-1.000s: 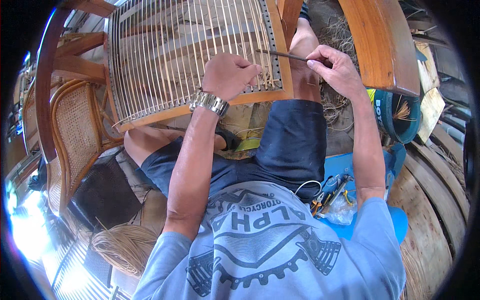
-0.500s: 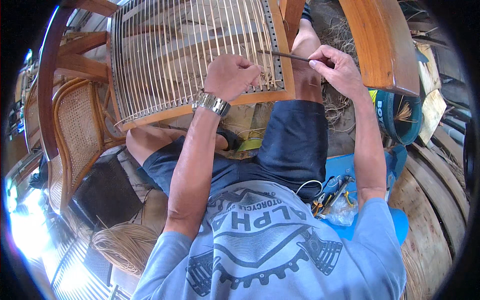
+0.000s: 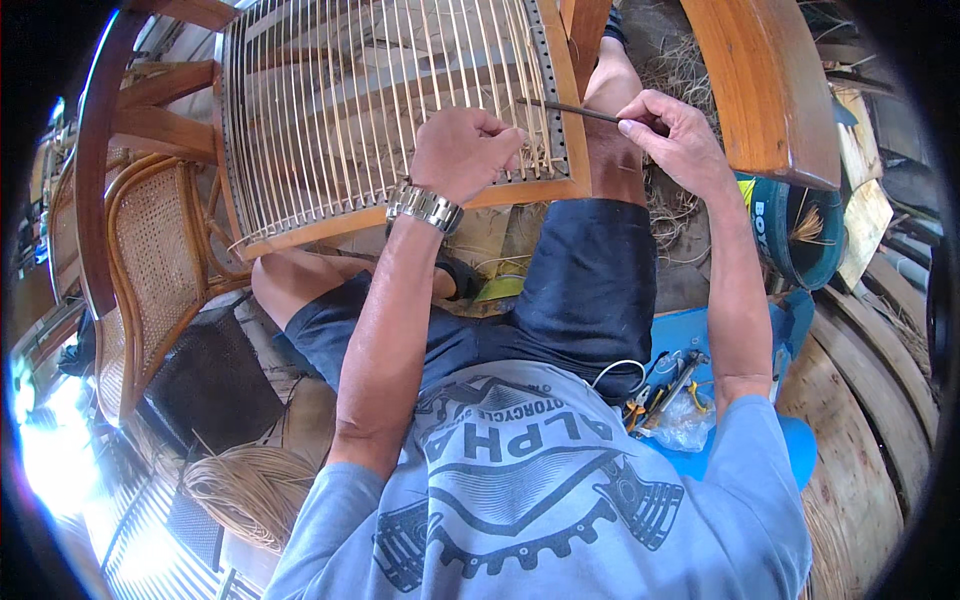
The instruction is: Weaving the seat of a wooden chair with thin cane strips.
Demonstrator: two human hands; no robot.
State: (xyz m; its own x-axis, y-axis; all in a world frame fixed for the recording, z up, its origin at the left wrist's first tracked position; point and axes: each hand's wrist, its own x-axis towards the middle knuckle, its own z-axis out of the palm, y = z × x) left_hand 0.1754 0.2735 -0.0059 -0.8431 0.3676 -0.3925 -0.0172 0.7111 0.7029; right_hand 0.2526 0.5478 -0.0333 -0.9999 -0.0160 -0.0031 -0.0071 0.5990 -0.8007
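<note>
A wooden chair frame [image 3: 500, 193] lies across my lap, its edge lined with small holes. Pale cane strands [image 3: 400, 60] run side by side over its opening. My left hand [image 3: 465, 152], with a metal watch on the wrist, is closed over the strands near the frame's near right corner. Its fingertips are pinched, and what they grip is hidden. In my right hand [image 3: 675, 135], a thin dark rod [image 3: 575, 109] is held between thumb and fingers. The rod points left across the frame's right rail, its tip over the strands close to my left fingers.
A broad curved wooden piece [image 3: 765, 90] rises at the right, beside a dark green bucket [image 3: 800, 265]. Pliers and other tools [image 3: 660, 395] lie on a blue surface by my right thigh. A cane-backed chair [image 3: 155, 270] and a coil of cane [image 3: 250, 490] are at the left.
My left hand has shifted very slightly to the right. The right hand and the rod stay almost where they were.
</note>
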